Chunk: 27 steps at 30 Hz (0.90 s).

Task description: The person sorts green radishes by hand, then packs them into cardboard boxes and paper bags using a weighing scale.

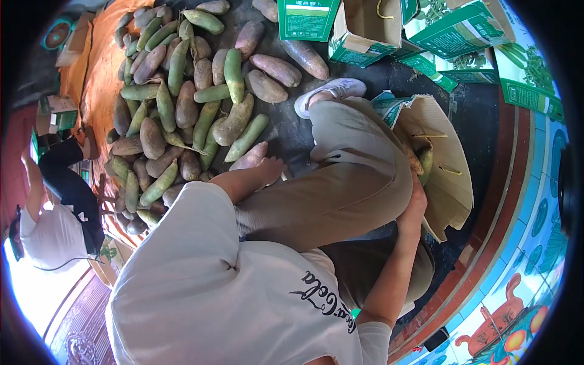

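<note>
My left hand [272, 171] is low over the dark ground sheet, its fingers apart, beside a pinkish radish [250, 156] partly hidden by my forearm. I see nothing held in it. Beyond my bent knee, my right hand [416, 198] reaches to the near side of an open cardboard carton [450, 143]. Its fingertips are mostly hidden, so its grip does not show. Inside the carton, close to that hand, lie a green radish [426, 163] and a brownish one [416, 163]. A large pile of green and purple-brown radishes [185, 104] spreads to my left.
Several green printed cartons [309, 19] stand along the far side, some with leafy greens [538, 70]. A brick-coloured ledge [508, 164] and a painted tile wall run along the right. Another person in a white shirt [55, 234] sits at the far left, beyond the orange sheet [106, 67].
</note>
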Each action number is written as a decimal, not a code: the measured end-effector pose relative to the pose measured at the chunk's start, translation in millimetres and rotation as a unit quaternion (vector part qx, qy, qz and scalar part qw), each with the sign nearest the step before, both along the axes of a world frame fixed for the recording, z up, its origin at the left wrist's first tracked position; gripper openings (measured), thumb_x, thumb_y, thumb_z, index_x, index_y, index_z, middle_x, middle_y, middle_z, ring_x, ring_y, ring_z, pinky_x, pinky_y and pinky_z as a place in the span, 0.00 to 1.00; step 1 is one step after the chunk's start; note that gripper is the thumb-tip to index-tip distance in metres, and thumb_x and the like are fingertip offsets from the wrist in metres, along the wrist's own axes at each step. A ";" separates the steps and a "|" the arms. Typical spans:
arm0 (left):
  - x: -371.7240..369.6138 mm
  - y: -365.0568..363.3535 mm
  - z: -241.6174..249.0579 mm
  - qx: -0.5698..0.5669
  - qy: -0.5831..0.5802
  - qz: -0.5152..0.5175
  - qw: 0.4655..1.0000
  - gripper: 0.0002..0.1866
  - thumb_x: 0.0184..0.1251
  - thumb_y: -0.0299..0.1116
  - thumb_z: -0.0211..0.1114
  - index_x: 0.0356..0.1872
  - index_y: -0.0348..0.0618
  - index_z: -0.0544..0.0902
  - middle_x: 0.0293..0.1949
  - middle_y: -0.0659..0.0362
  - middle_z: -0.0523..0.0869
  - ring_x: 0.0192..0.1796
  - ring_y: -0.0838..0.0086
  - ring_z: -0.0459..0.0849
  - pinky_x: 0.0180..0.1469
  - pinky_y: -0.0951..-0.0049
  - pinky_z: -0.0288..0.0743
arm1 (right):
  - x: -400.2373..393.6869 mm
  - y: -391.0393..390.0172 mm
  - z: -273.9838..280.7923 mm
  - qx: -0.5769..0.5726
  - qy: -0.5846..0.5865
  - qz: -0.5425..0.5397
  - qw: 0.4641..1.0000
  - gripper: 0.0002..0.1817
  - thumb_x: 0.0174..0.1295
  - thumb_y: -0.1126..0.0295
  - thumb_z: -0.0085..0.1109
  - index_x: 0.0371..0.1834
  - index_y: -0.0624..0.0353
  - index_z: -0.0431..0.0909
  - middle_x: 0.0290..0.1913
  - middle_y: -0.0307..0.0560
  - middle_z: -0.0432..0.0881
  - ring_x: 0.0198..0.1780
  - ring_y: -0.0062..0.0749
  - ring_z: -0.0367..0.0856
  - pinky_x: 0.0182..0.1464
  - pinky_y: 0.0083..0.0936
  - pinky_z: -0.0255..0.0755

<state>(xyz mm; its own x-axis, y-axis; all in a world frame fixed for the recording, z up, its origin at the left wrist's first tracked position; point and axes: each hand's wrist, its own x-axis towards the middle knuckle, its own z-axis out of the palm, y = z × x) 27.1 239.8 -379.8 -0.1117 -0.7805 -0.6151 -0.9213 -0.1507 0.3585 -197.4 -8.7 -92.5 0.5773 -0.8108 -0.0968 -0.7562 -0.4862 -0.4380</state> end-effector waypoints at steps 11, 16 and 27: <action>10.6 -21.7 14.1 0.028 -0.056 -0.088 0.994 0.15 0.61 0.34 0.59 0.49 0.45 0.80 0.47 0.52 0.79 0.52 0.60 0.78 0.46 0.61 0.77 | -2.2 -1.7 -3.1 0.027 0.007 -0.022 0.999 0.13 0.56 0.74 0.57 0.45 0.55 0.77 0.41 0.52 0.81 0.44 0.51 0.80 0.44 0.39 0.73; 5.6 -13.2 14.7 0.015 -0.056 -0.027 0.998 0.14 0.61 0.32 0.58 0.47 0.45 0.82 0.48 0.52 0.79 0.50 0.60 0.79 0.49 0.63 0.77 | -6.8 -1.6 -6.5 0.010 0.010 -0.008 1.000 0.12 0.57 0.75 0.56 0.45 0.55 0.76 0.40 0.52 0.82 0.43 0.51 0.80 0.43 0.40 0.73; 16.2 -24.6 1.9 0.105 -0.039 -0.075 0.991 0.17 0.61 0.31 0.57 0.49 0.35 0.79 0.47 0.45 0.79 0.47 0.55 0.82 0.46 0.59 0.78 | -6.9 -1.3 -10.3 -0.013 0.022 -0.007 1.000 0.09 0.60 0.75 0.54 0.44 0.56 0.76 0.38 0.52 0.81 0.40 0.51 0.81 0.40 0.41 0.73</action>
<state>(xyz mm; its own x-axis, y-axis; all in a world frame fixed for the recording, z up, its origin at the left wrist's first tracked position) 43.4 215.2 -377.8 -0.1631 -0.6127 -0.7733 -0.9627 -0.0727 0.2606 -204.3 -10.0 -102.8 0.5610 -0.8217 -0.1007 -0.7819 -0.4859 -0.3906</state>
